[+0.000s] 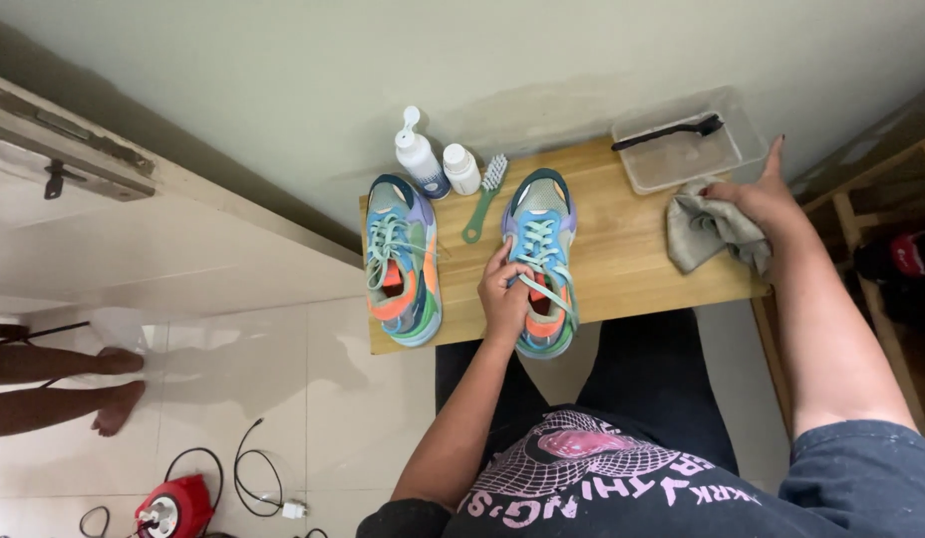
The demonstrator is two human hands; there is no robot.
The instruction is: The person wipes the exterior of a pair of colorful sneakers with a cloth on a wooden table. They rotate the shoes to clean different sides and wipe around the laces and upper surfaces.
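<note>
A small wooden table (632, 249) stands against a pale green wall, with the person seated at its near edge, dark trousers and a black printed shirt showing below. Two multicoloured sneakers lie on the tabletop, toes toward the wall. The left sneaker (403, 261) rests alone near the table's left edge, its laces loose and its orange lining visible. The right sneaker (542, 261) sits just right of the table's middle, its heel overhanging the near edge. The left hand (504, 297) is curled over the left side of this shoe near the tongue, fingers closed lightly on the shoe's upper by the laces. At the far right corner sits a clear plastic tub (687, 149), shallow and rectangular; inside it lies a black long-handled brush (670, 133), angled from the left wall up to the right, and the bottom looks cloudy, though whether liquid is in it cannot be told. Just in front of the tub lies a crumpled grey cloth (704, 231); the right hand (762, 194) presses down on its upper edge, thumb and fingers gathered on the fabric and one finger stretched up toward the tub's corner. Between the shoes, against the wall, stand a white pump bottle (418, 157) with a dark label and a shorter white capped bottle (462, 168), contents not visible. Beside them lies a green-handled brush (484, 197) with white bristles, slanted between the two sneakers.
</note>
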